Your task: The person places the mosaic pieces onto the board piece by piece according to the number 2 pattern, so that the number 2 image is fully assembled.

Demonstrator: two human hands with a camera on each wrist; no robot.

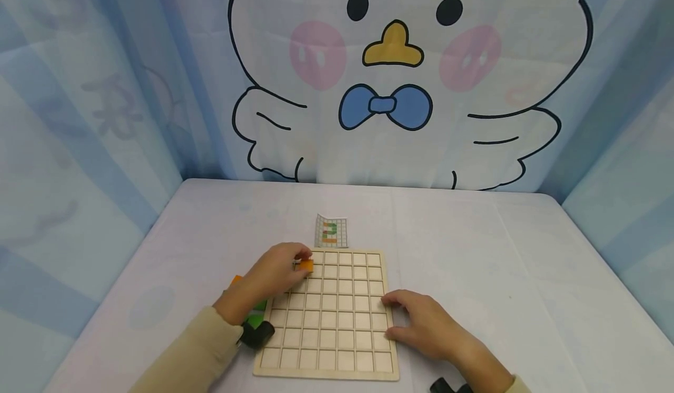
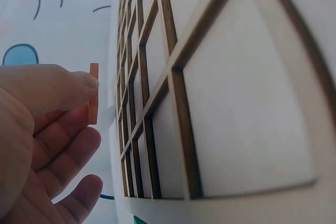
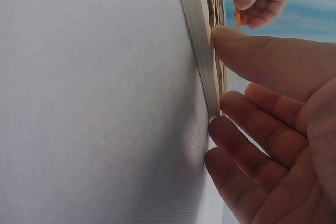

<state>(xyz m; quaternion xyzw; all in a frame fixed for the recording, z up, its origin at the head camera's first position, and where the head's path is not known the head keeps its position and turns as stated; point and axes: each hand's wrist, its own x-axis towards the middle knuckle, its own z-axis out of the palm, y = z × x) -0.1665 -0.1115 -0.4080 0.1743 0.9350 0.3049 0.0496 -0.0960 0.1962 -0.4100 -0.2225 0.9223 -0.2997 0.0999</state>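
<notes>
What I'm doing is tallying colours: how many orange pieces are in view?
2: one orange piece pinched in the left hand, a second piece partly hidden by the wrist. More may be hidden there.

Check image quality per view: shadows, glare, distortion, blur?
Head: soft, even light, no strong glare, small card fuzzy; left wrist: grid board steeply foreshortened, near edge soft; right wrist: tabletop greyish, broad soft shadow beside the board.

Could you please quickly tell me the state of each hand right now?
Left hand: closed, pinching an orange tile.
Right hand: open, fingers relaxed at the right edge of the grid board.
</notes>
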